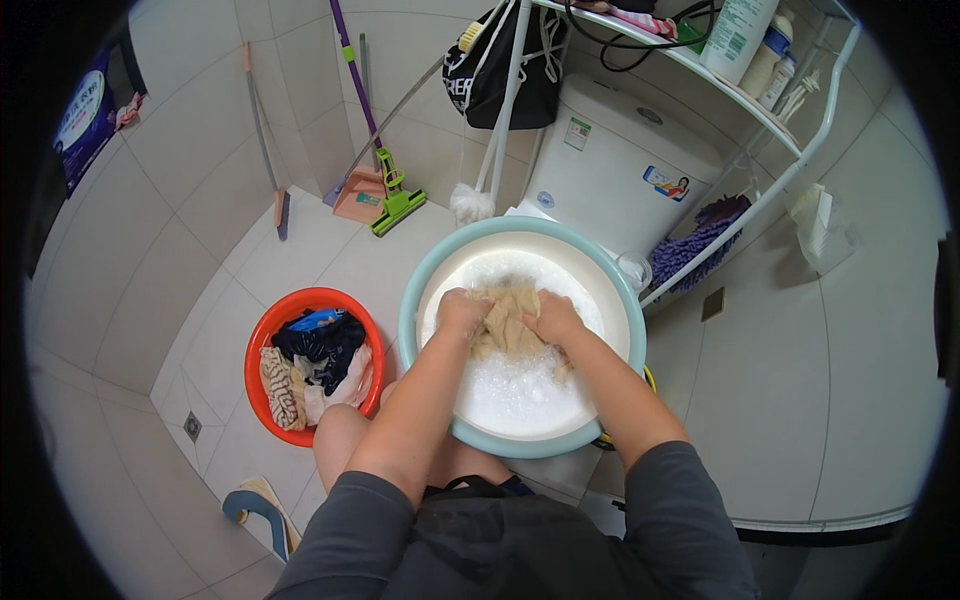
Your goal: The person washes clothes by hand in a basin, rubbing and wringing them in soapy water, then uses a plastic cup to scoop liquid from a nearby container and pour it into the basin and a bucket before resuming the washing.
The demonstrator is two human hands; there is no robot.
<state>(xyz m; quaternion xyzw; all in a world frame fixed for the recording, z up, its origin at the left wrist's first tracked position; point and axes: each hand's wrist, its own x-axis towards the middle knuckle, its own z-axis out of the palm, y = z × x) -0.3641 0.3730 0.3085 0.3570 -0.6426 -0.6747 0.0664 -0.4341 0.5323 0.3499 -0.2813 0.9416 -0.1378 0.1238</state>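
In front of me stands a wide, round basin [420, 400] with a pale blue rim and white inside. White suds [515, 395] fill much of it. Both hands grip a wet tan cloth [508, 322] at the surface of the foam. My left hand [464, 312] is closed on its left side, with the fingers curled in. My right hand [553, 320] is closed on its right side. Between the hands the cloth hangs bunched and wrinkled, its lower part in the suds. Whether it is a garment or a towel I cannot tell.
Left of the basin, a red tub [256, 385] holds dark, patterned and pale clothes. A toilet [610, 150] stands behind, under a white rack [800, 160] with bottles. A green mop [398, 205], dustpan [358, 195] and broom [281, 212] lean by the far wall. A slipper [262, 515] lies at lower left.
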